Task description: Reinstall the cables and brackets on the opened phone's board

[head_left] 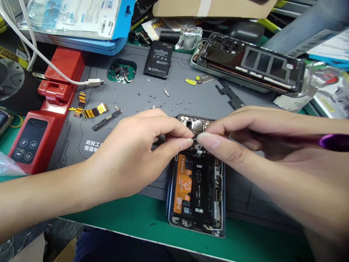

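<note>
An opened phone (196,193) lies face down on the grey work mat (174,91), its battery with an orange label showing. Both hands meet over its upper end. My left hand (136,153) pinches thumb and forefinger on a tiny part near the camera area. My right hand (259,145) presses its fingertips against the same spot and carries a purple-handled tool (334,142) across the palm. The part between the fingertips is too small to make out.
A red device (40,123) with buttons stands at the left with a white cable (92,82). Loose flex cables (89,111), several screws, a spare battery (159,59) and another dismantled phone (245,62) lie behind. The green table edge runs along the front.
</note>
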A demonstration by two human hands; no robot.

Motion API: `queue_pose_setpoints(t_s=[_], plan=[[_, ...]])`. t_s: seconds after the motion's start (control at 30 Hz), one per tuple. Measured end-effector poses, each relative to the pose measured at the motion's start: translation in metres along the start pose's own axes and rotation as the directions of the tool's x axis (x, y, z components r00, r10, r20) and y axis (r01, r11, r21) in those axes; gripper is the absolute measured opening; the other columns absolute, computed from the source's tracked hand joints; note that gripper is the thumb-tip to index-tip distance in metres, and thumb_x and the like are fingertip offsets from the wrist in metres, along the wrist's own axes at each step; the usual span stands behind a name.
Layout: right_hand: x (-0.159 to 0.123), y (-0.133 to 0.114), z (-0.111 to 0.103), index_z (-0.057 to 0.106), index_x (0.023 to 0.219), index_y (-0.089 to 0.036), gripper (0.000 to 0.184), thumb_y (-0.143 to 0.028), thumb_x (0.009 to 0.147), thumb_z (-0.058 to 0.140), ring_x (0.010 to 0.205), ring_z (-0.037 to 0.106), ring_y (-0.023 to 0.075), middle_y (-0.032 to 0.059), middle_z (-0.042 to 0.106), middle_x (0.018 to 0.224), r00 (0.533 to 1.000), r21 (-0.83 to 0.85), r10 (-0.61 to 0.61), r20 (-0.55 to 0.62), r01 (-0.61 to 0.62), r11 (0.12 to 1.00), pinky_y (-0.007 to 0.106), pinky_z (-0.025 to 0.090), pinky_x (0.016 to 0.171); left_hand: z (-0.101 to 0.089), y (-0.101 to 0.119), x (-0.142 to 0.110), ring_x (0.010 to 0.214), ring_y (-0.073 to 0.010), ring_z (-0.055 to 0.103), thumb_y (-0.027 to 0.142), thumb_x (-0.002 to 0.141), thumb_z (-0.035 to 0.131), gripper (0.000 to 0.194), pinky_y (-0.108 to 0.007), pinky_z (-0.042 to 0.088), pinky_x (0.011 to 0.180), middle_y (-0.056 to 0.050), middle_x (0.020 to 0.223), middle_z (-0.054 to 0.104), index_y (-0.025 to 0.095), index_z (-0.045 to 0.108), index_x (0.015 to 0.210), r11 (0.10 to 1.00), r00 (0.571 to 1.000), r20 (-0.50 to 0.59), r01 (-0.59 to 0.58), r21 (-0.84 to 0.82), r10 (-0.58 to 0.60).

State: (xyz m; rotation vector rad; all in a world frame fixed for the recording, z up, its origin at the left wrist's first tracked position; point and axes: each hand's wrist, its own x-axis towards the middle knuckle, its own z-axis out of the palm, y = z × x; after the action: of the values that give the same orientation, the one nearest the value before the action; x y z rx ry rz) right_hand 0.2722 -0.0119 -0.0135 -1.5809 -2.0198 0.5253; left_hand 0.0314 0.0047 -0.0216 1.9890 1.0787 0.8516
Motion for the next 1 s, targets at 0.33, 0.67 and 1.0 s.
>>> queue_pose_setpoints(t_s=[0.33,0.67,1.0], plan=[[-0.0024,0.0072,0.0024,0.081,0.103,-0.027,0.058,-0.083,0.089,0.074,0.083,0.07,0.0255,0.0043,0.073,0.083,0.992,0.076,0.128,0.012,-0.129,0.989,0.037,0.058,0.067,-0.002,0.0014,-0.0003,0.075,-0.0066,0.062,0.016,0.107,0.073,0.014,-0.016,0.058,0.09,0.005,0.09,0.077,0.017,0.087,0.104,1.0,1.0,0.017,0.015,-0.009,-0.015],[-0.0069,0.0026,-0.0008,0.081,0.097,-0.04,0.041,-0.08,0.093,0.076,0.087,0.076,0.0194,-0.0099,0.082,0.099,0.976,0.1,0.208,0.067,-0.214,0.972,0.034,0.053,0.068,-0.0026,0.0037,-0.0014,0.059,-0.0042,0.048,0.016,0.102,0.076,0.011,-0.023,0.062,0.088,0.007,0.085,0.069,0.02,0.082,0.094,0.997,0.998,0.051,0.049,-0.068,-0.046],[0.0018,0.0052,-0.0053,0.082,0.102,-0.04,0.037,-0.077,0.095,0.076,0.088,0.077,0.0198,-0.0101,0.083,0.102,0.978,0.097,0.196,0.077,-0.203,0.974,0.038,0.056,0.076,-0.0022,0.0017,-0.0001,0.063,-0.0088,0.054,0.018,0.104,0.075,0.013,-0.029,0.064,0.088,0.005,0.087,0.075,0.024,0.08,0.093,0.997,0.997,0.045,0.067,-0.026,-0.066]])
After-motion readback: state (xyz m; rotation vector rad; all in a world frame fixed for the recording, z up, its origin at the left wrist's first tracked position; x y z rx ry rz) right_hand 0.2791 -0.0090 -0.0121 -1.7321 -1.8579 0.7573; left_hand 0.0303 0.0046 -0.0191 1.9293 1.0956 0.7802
